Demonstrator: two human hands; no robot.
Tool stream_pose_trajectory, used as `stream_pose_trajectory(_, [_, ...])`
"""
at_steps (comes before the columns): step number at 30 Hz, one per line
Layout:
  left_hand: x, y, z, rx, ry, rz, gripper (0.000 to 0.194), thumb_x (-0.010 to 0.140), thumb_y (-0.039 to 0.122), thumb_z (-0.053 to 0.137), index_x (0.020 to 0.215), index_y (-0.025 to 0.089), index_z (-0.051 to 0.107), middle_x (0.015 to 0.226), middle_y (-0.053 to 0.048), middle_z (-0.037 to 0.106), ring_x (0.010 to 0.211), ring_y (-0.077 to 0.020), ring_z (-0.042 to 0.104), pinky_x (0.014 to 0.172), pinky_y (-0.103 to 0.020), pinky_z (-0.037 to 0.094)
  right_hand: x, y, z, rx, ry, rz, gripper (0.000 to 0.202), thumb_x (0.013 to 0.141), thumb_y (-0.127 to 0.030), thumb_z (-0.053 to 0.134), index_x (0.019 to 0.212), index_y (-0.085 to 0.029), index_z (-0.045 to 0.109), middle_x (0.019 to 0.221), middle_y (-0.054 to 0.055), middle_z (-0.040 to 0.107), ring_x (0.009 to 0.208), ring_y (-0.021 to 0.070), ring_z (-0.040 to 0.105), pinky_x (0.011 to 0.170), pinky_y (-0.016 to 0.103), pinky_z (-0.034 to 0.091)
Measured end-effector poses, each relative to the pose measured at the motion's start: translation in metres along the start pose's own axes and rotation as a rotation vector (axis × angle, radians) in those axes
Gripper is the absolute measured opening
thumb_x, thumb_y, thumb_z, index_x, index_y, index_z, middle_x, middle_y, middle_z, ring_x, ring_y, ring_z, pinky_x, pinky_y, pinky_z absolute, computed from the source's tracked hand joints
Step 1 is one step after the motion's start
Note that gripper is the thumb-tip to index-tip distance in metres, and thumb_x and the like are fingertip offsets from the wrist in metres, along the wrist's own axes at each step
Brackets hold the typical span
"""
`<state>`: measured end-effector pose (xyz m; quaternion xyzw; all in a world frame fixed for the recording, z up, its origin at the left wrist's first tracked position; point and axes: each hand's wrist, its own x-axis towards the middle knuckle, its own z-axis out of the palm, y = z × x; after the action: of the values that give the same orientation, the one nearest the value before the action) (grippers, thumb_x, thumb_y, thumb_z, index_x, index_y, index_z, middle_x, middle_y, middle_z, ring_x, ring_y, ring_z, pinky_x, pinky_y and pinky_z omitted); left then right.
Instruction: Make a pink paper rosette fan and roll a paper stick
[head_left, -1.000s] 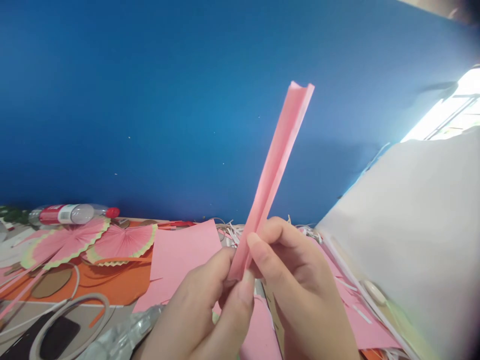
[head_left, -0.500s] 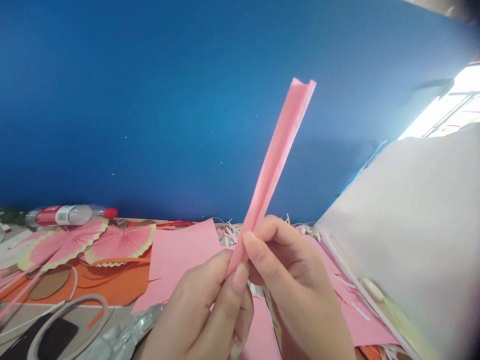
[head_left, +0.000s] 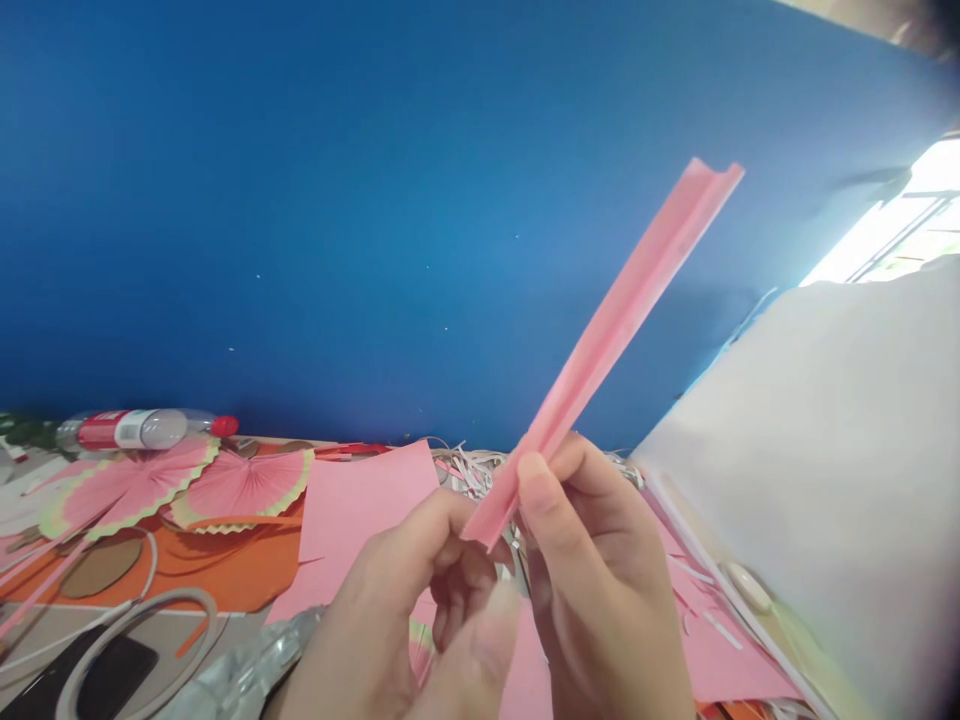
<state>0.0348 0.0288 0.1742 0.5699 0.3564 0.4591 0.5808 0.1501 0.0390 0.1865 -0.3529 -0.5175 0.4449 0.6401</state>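
A long folded strip of pink paper [head_left: 611, 330] slants up to the right in front of the blue wall, creased lengthwise into a channel. My right hand [head_left: 600, 570] pinches it near its lower end between thumb and fingers. Just under that lower end is my left hand [head_left: 420, 610], its thumb parted from its curled fingers, with nothing held between them. Whether the left fingertips touch the paper's back cannot be made out.
Pink sheets [head_left: 367, 500], pleated pink fans [head_left: 247, 485] and orange paper [head_left: 247, 575] cover the table. At the left are a bottle [head_left: 139, 430], a cable ring [head_left: 135, 655] and a dark phone-like object [head_left: 105, 675]. A white panel [head_left: 832, 430] leans at the right.
The strip has tilted further right, its top end swinging right. My left thumb has come off its lower end and the left hand has opened. My right hand keeps its pinch.
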Motion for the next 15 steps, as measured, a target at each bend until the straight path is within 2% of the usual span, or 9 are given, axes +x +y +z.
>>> stream_pose_trajectory(2, [0.0021, -0.0014, -0.0002, 0.036, 0.014, 0.053, 0.022, 0.082, 0.044, 0.055, 0.080, 0.021, 0.057, 0.061, 0.002, 0.043, 0.055, -0.0112, 0.041, 0.047, -0.019, 0.037, -0.0014, -0.0007, 0.0013, -0.014, -0.032, 0.030, 0.025, 0.088, -0.033, 0.055, 0.067, -0.021, 0.049, 0.062, -0.005, 0.049, 0.054, 0.0058, 0.048, 0.052, 0.018, 0.043])
stream_pose_trajectory(5, [0.0055, -0.0059, -0.0004, 0.085, 0.045, 0.139, 0.033, 0.088, 0.048, 0.048, 0.070, 0.020, 0.052, 0.060, 0.002, 0.041, 0.054, -0.0099, 0.037, 0.046, -0.018, 0.035, -0.0022, -0.0039, 0.0027, -0.100, -0.062, 0.066, 0.024, 0.087, -0.036, 0.056, 0.069, -0.021, 0.050, 0.063, -0.005, 0.049, 0.057, 0.0073, 0.049, 0.054, 0.018, 0.045])
stream_pose_trajectory(8, [0.0076, -0.0091, -0.0016, 0.107, 0.005, 0.180, 0.035, 0.093, 0.042, 0.040, 0.068, 0.020, 0.048, 0.057, 0.004, 0.039, 0.049, -0.0084, 0.035, 0.045, -0.018, 0.032, -0.0014, -0.0072, 0.0010, -0.204, -0.059, 0.050, 0.023, 0.087, -0.041, 0.054, 0.073, -0.022, 0.052, 0.064, -0.004, 0.049, 0.057, 0.0083, 0.048, 0.049, 0.017, 0.043])
stream_pose_trajectory(12, [0.0059, -0.0074, -0.0038, 0.115, -0.077, 0.148, 0.036, 0.093, 0.044, 0.039, 0.068, 0.020, 0.047, 0.053, 0.005, 0.036, 0.045, -0.0073, 0.033, 0.042, -0.017, 0.031, -0.0008, -0.0049, -0.0046, -0.309, -0.094, 0.013, 0.031, 0.090, -0.039, 0.048, 0.066, -0.020, 0.052, 0.062, -0.002, 0.048, 0.056, 0.0093, 0.046, 0.047, 0.019, 0.041])
stream_pose_trajectory(15, [0.0025, -0.0054, -0.0053, 0.109, -0.100, 0.044, 0.039, 0.089, 0.052, 0.042, 0.068, 0.019, 0.048, 0.055, 0.005, 0.037, 0.045, -0.0066, 0.034, 0.040, -0.017, 0.031, -0.0021, 0.0003, -0.0052, -0.324, -0.046, -0.027, 0.034, 0.089, -0.037, 0.050, 0.060, -0.020, 0.049, 0.056, -0.002, 0.045, 0.056, 0.0107, 0.047, 0.048, 0.021, 0.041])
